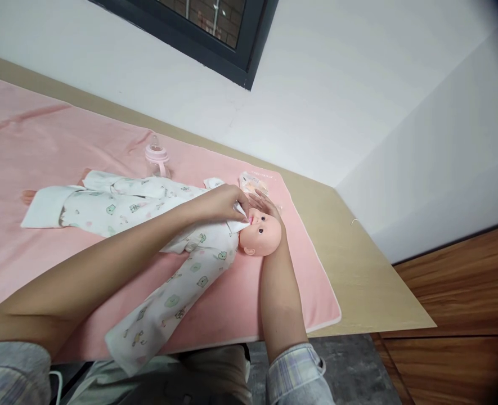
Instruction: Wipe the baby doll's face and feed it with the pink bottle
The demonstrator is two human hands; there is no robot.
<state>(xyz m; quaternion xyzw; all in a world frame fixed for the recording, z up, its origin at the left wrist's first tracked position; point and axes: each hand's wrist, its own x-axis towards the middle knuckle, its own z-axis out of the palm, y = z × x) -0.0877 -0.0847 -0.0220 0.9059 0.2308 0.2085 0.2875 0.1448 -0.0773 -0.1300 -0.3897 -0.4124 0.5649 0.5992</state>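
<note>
A baby doll [262, 235] lies on its back on a pink blanket [58, 140], its bald head toward the right. It wears white printed clothes [189, 287], and one long sleeve hangs toward the near table edge. My left hand [221, 203] reaches across the doll's chest with its fingers pinched on a corner of white cloth [241, 214] by the chin. Whether that cloth is the collar or a separate piece, I cannot tell. On the far side of the doll's face, my right hand [267, 203] has its fingers stretched out, with its forearm passing beside the head.
A pink-topped baby bottle [157, 159] with a handle stands beyond the doll's legs. Behind the hands is a clear plastic packet [252, 183]. The tan tabletop [350, 270] shows beyond the blanket, against a white wall with a dark-framed window [240, 62]. Wooden panels [463, 275] are at right.
</note>
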